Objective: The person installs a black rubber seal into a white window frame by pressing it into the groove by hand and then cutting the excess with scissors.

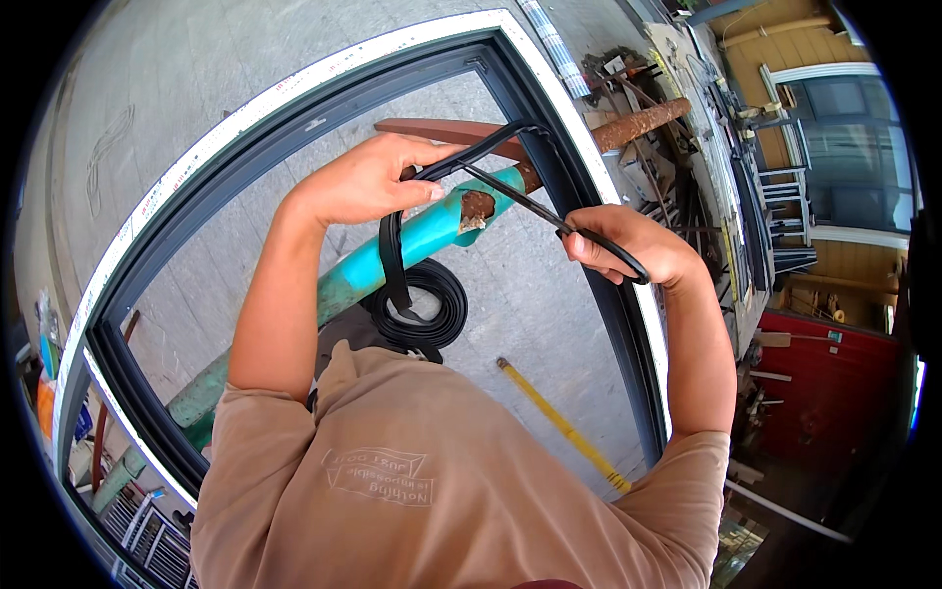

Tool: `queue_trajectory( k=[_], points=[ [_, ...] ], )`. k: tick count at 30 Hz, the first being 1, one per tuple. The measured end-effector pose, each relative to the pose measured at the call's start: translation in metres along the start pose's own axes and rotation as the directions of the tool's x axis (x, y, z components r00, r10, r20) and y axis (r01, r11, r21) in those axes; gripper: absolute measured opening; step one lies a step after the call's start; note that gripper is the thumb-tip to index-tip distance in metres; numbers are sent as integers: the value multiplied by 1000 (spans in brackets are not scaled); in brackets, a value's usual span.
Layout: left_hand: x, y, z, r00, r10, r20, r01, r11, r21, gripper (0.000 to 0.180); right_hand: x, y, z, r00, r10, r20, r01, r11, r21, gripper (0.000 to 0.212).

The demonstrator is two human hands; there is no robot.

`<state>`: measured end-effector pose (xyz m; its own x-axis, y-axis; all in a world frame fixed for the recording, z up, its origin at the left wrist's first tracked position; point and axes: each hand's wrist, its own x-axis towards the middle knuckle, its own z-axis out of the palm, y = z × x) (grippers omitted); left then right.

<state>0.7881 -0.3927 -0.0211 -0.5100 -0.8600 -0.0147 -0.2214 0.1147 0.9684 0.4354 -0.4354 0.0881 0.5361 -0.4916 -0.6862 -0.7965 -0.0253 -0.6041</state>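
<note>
My left hand (368, 182) pinches a black rubber gasket strip (481, 147) between thumb and fingers. One end of the strip reaches the inner corner side of a large dark window frame (579, 187); the other hangs over a teal-wrapped pipe (392, 255) down to a black coil (446, 304) of the same strip. In my right hand (628, 245), closed around black handles, is what looks like a pair of scissors (520, 201). Its narrow blades point left, their tips at the strip beside my left fingers.
White film covers the frame's outer edge (324, 74). A reddish-brown bar (422, 130) and a rusty pipe end (643, 126) lie beneath. Below sits a yellow rod (564, 422) on the grey floor. Scrap and metal profiles (741, 226) clutter the right side.
</note>
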Motion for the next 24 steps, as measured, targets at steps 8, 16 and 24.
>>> queue_trajectory(
  k=[8,16,24],
  points=[
    [0,4,-3,1000,-6,24,5,1000,25,59,6,-2,-10,999,6,32,-6,1000,-14,78],
    [3,-3,-5,998,25,55,-23,999,-41,53,4,1,-15,998,-56,37,59,996,-71,74],
    [5,-9,-5,995,38,88,-31,996,-78,52,9,7,-31,984,-67,168,65,998,16,75]
  ],
)
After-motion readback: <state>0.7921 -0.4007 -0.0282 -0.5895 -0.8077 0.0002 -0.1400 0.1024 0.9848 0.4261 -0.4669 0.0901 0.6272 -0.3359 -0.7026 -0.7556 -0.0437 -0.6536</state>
